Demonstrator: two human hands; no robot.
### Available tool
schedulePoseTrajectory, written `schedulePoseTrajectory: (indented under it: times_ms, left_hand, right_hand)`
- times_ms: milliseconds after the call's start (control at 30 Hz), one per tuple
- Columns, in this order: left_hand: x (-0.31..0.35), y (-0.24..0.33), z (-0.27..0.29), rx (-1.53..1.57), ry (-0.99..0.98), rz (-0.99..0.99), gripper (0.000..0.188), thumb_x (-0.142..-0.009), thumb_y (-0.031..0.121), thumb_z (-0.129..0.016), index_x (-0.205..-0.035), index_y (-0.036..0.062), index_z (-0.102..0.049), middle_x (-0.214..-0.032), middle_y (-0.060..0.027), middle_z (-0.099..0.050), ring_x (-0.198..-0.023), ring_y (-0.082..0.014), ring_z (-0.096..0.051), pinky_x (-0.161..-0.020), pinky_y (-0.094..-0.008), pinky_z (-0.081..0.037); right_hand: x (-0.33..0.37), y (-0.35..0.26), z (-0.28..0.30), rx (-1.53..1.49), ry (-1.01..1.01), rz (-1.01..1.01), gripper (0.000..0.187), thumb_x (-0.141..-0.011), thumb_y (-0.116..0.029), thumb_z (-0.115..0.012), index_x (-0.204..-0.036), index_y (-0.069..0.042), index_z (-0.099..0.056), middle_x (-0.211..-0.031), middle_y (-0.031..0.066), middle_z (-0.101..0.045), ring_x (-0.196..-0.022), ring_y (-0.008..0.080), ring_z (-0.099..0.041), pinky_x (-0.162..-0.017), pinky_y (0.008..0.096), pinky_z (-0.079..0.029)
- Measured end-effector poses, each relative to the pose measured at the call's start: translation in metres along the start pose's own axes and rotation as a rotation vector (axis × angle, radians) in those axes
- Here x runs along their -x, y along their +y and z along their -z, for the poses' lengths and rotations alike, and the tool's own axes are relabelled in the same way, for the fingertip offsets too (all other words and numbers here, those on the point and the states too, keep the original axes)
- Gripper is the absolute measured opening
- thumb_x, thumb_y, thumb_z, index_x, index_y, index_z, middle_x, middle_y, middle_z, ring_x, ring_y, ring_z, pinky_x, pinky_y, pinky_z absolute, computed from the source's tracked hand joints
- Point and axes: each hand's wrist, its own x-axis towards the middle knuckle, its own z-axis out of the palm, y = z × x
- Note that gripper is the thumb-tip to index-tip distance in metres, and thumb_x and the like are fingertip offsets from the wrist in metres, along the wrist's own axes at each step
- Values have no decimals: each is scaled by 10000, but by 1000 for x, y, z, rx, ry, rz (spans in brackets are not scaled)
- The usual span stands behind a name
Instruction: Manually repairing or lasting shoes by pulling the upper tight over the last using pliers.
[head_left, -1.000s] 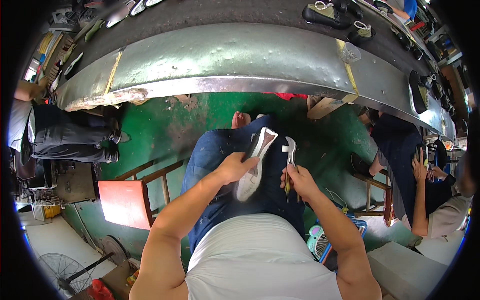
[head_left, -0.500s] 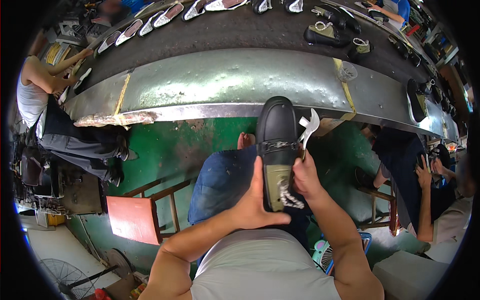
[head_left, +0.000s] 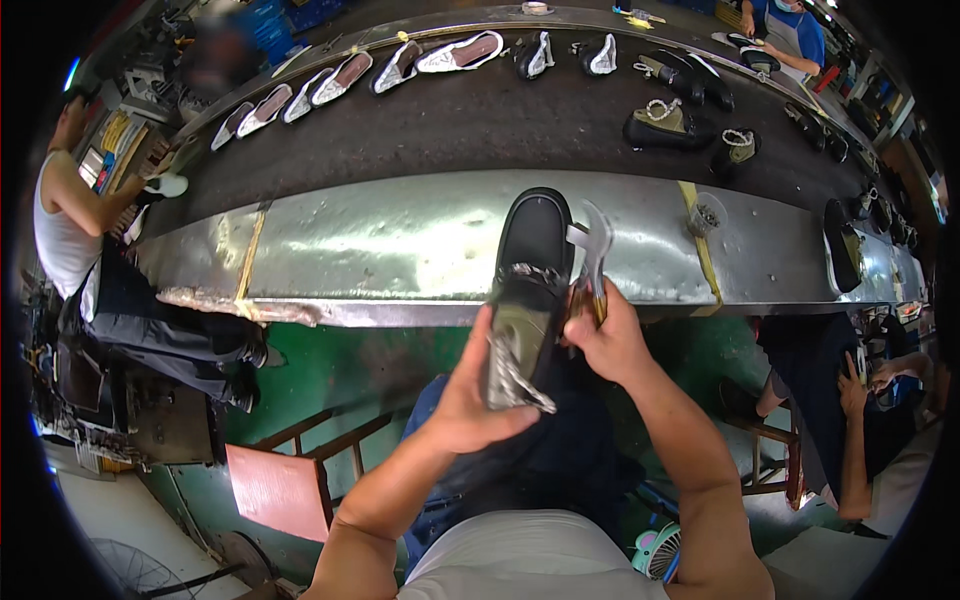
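Note:
A black shoe (head_left: 533,240) with an olive heel part and a black-and-white cord is raised in front of me, toe pointing away. My left hand (head_left: 462,405) is closed around its heel end, thumb stretched across the back. In my right hand (head_left: 612,338), closed at the shoe's right side, is a hammer (head_left: 596,242) with a curved metal head standing up beside the toe. Most of its handle is hidden by my fingers. Whether my right fingers also touch the shoe I cannot tell.
Before me runs a metal-edged bench (head_left: 380,235), its dark belt (head_left: 420,125) carrying several shoes. A clear cup (head_left: 707,214) stands on the metal edge at right. Co-workers sit left, right and at the far right. A pinkish stool (head_left: 278,490) is at lower left.
The view has shifted, and the bench now appears lower in it. The shoe overlaps the bench's metal edge more and has turned slightly. The hammer is closer to the shoe's side.

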Motion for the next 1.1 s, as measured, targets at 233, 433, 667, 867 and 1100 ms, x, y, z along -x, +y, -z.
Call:
schedulePoseTrajectory:
  times_ms: [233,433,667,867,1100]
  left_hand:
    - [-152,51,39,-111,65,64,1068,-743,51,-739,-1599,2,-101,-1402,-205,-526,-1272,-293,-528,-1087,-379,-399]
    - [-330,39,75,-471,11,176,1053,-720,139,-740,-1570,-71,-155,-1436,-246,-505,-1321,-305,-502,-1112,-365,-367]
    - [-430,13,91,-1107,-19,63,524,-920,302,-711,-1315,-31,-619,-1240,-130,-680,-1135,-205,-622,-1013,-336,-456]
    - [-457,21,184,-1188,394,-253,481,-971,385,-636,-1264,3,-647,-1238,-190,-664,-1194,-271,-610,-1039,-349,-449]
    - [-500,71,391,-1724,1035,-119,612,-927,583,-574,-1398,192,-587,-1572,-320,-257,-1463,-488,-213,-1191,-529,-257]
  right_hand:
    - [-126,14,82,744,319,366,466,-841,-388,-776,-1078,-42,-572,-920,147,-664,-836,352,-639,-760,443,-510]
    - [-164,54,105,977,272,526,397,-827,-277,-766,-1096,-53,-578,-943,106,-644,-896,329,-614,-786,447,-468]
    - [-170,45,104,900,222,396,405,-774,-208,-794,-1083,-58,-579,-986,93,-662,-935,308,-622,-812,430,-469]
    - [-170,46,108,866,176,330,428,-725,-155,-823,-1067,-65,-582,-982,78,-671,-937,304,-625,-824,426,-468]
    - [-176,45,103,878,159,286,447,-659,-168,-855,-1025,-80,-613,-948,93,-659,-873,335,-610,-795,429,-472]
